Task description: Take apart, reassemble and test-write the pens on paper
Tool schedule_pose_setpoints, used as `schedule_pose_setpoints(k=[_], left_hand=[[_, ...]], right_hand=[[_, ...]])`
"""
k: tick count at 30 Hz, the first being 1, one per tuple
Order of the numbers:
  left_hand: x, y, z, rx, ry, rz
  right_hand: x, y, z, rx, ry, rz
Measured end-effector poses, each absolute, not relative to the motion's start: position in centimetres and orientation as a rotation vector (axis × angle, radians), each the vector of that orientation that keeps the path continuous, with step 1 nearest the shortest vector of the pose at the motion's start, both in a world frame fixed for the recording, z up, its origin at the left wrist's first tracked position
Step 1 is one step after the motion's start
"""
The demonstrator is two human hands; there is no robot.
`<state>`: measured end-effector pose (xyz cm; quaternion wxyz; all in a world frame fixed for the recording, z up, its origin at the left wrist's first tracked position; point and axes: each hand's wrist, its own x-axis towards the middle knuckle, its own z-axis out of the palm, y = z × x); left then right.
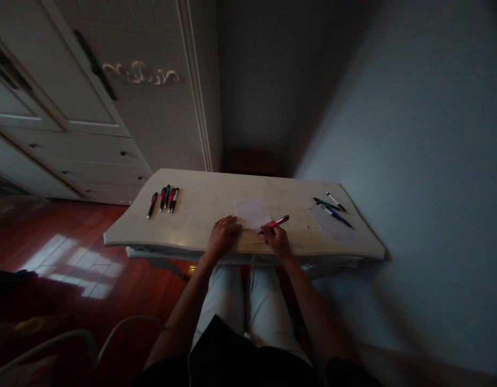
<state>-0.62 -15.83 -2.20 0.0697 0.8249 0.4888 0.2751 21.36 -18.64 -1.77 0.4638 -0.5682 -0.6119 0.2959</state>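
Note:
A sheet of paper (251, 212) lies on the white table (208, 188) in front of me. My right hand (278, 242) is closed around a pink pen (281, 220), whose tip points down at the lower right part of the sheet. With a ring on one finger, my left hand (224, 235) lies on the tabletop at the sheet's lower left corner, fingers stretched out and touching the paper's edge.
Several pens (168, 199) lie side by side on the table's left end. At the right end, more pens (332, 212) lie on and beside another sheet (333, 228). A white wardrobe (160, 123) stands behind left; a wall (426, 177) borders the right.

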Motion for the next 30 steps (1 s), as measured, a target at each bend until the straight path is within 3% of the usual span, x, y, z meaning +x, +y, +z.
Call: schedule_pose_setpoints(k=[30], left_hand=[[-0.78,-15.63,-2.51,2.474,1.447,0.841]], right_hand=[[21.52,-18.58,-1.85,-1.35,-1.812,0.606]])
